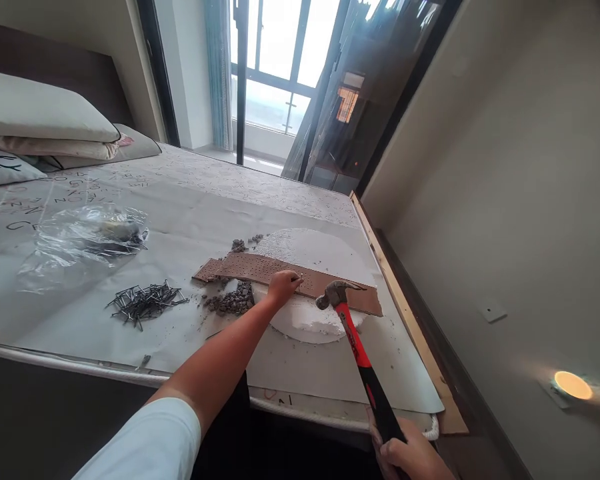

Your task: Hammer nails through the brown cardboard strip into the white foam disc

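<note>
Resting under left hand (282,287), brown board (290,279), hammer (353,337) just beside.

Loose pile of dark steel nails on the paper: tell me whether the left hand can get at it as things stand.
Probably yes. The loose pile of dark steel nails lies uncovered just beside the left hand, which pinches something small on the brown perforated strip and would have to let go first.

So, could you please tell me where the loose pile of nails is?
The pile of nails lies left of the brown strip, below the plastic bag.
</note>
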A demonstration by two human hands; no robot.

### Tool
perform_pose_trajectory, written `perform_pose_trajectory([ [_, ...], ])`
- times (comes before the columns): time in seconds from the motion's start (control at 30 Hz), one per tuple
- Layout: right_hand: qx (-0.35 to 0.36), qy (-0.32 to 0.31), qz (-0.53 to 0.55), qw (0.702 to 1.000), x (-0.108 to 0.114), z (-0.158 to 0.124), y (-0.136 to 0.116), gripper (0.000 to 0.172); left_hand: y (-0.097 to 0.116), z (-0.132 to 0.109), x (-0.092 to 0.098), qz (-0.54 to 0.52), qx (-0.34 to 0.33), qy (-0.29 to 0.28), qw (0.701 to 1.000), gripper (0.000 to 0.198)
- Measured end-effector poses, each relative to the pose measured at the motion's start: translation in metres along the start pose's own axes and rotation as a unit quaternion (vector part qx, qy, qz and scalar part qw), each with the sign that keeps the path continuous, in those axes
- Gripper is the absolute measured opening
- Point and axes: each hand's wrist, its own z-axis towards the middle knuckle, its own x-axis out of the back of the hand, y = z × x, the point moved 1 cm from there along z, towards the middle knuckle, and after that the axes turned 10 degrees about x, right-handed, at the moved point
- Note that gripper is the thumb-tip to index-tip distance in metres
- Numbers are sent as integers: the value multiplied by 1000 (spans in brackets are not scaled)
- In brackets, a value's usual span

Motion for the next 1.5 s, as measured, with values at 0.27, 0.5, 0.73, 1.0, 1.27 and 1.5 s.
perform_pose_trajectory([
  [0.27, 27, 35, -32, 999, 14, 32, -74, 5, -1, -6, 0, -16, -6, -4, 1000, 29],
  [0.5, 76, 58, -32, 995, 6, 60, -92, 3, -3, -7, -1, 5, -16, 2, 1000, 29],
  [0.73, 21, 24, -53, 998, -3, 74, -80, 5, -6, -10, -5, 55, -24, -3, 998, 28],
  [1.0, 59, 62, -35, 996, -1, 66, -91, 3, -6, -9, -4, 26, -29, 2, 999, 23],
  [1.27, 41, 41, -62, 996, 2, 67, -90, 2, -2, -8, -2, 64, -35, -12, 997, 20],
  [1.5, 41, 58, -39, 997, -7, 76, -78, 2, -2, -8, 2, 74, -41, -19, 996, 21],
])
